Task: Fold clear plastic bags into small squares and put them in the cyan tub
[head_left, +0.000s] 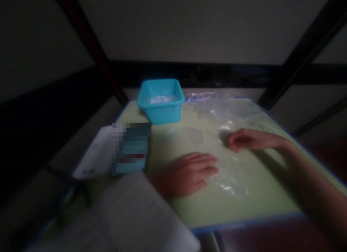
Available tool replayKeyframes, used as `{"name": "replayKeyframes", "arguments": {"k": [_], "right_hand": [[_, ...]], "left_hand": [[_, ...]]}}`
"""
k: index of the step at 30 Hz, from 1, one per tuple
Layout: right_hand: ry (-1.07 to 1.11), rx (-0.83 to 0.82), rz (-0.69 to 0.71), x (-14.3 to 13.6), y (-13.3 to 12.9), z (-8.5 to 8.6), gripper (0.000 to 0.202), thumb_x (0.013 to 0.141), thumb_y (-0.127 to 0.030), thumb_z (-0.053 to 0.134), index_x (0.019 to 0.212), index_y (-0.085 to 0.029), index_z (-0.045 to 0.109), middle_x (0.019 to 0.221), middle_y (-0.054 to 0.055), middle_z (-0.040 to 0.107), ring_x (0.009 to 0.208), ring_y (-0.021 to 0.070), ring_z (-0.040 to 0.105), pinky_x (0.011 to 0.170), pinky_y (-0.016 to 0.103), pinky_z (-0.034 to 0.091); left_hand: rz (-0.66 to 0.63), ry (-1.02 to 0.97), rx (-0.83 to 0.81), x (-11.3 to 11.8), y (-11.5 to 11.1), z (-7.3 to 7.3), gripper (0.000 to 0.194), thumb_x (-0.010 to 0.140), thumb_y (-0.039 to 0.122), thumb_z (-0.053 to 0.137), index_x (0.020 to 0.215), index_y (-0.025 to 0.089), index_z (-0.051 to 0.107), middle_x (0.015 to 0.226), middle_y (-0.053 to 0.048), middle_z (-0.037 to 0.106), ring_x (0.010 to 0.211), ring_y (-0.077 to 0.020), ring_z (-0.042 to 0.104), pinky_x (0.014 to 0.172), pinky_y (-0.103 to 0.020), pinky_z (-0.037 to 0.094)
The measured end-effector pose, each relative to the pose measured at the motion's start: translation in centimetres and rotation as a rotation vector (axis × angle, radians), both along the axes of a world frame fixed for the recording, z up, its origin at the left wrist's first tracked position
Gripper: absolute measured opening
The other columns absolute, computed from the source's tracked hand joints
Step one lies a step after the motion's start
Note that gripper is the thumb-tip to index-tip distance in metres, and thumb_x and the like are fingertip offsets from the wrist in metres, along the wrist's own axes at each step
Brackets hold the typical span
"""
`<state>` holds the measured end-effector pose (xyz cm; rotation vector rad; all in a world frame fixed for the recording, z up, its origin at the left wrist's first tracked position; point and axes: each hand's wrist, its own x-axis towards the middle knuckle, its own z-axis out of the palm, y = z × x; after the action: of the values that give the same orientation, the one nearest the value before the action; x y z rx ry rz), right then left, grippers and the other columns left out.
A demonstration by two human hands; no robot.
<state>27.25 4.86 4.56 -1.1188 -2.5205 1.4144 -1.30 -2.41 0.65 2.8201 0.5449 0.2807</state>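
Observation:
My left hand (187, 174) lies palm down, its fingers stretched towards the right, beside a clear plastic bag (230, 183) on the yellow-green table (255, 205). To the right and farther back, my right hand (244, 140) rests with its fingers curled in; whether anything is inside them is hidden. A small translucent flat piece (195, 135) lies between the hands, a little beyond my left hand. More crumpled clear plastic (225, 107) spreads over the back right of the table.
A turquoise basin (165, 114) with something whitish inside stands at the back left. Nearer on the left are a blurred-out phone-like object (132, 147) and a white sheet or box (100, 150). Pale fabric (135, 216) covers the near left corner. A dark bar runs behind the table.

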Motion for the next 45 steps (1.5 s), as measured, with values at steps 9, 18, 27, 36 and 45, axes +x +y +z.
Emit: {"name": "replayKeyframes", "arguments": {"k": [9, 18, 27, 36, 45], "right_hand": [[-0.13, 0.124, 0.021, -0.4, -1.3, 0.8, 0.021, 0.081, -0.034, 0.059, 0.075, -0.015, 0.062, 0.067, 0.001, 0.059, 0.061, 0.0128, 0.053, 0.058, 0.025, 0.041], [-0.244, 0.145, 0.371, -4.2, -6.8, 1.9, 0.014, 0.063, -0.013, 0.071, 0.076, -0.015, 0.067, 0.071, 0.0, 0.062, 0.063, 0.0123, 0.054, 0.058, 0.023, 0.038], [-0.203, 0.143, 0.423, -4.7, -6.6, 1.2, 0.02, 0.06, 0.003, 0.053, 0.067, -0.014, 0.061, 0.067, 0.001, 0.058, 0.058, 0.0104, 0.049, 0.054, 0.022, 0.039], [-0.031, 0.083, 0.253, -2.9, -4.7, 2.4, 0.019, 0.069, -0.002, 0.051, 0.078, -0.014, 0.063, 0.066, -0.002, 0.059, 0.057, 0.0087, 0.052, 0.054, 0.019, 0.041], [0.169, 0.242, -0.101, -3.7, -2.8, 0.2, 0.013, 0.086, -0.027, 0.053, 0.089, -0.016, 0.06, 0.076, 0.002, 0.061, 0.067, 0.0126, 0.054, 0.059, 0.025, 0.044]], "left_hand": [[-0.065, -0.107, 0.03, 0.0, 0.1, -0.2, 0.031, 0.091, 0.025, 0.048, 0.119, 0.018, 0.06, 0.136, -0.01, 0.052, 0.13, -0.0216, 0.042, 0.109, -0.039, 0.031], [-0.005, -0.187, 0.147, 0.0, 0.3, -0.2, 0.025, 0.09, 0.017, 0.045, 0.099, 0.016, 0.068, 0.118, -0.008, 0.063, 0.111, -0.0196, 0.055, 0.096, -0.036, 0.044], [-0.058, -0.229, 0.109, -0.1, 0.2, -0.2, 0.024, 0.084, 0.015, 0.048, 0.099, 0.015, 0.067, 0.119, -0.01, 0.062, 0.112, -0.0215, 0.055, 0.097, -0.039, 0.043], [-0.087, -0.262, -0.008, -0.1, 0.1, 0.1, 0.026, 0.08, 0.018, 0.051, 0.105, 0.013, 0.06, 0.109, -0.012, 0.066, 0.106, -0.0214, 0.058, 0.095, -0.038, 0.045], [-0.02, -0.267, 0.034, -0.2, -0.2, -0.1, 0.019, 0.082, 0.017, 0.047, 0.098, 0.013, 0.057, 0.101, -0.012, 0.064, 0.1, -0.0222, 0.057, 0.091, -0.04, 0.046]]}}
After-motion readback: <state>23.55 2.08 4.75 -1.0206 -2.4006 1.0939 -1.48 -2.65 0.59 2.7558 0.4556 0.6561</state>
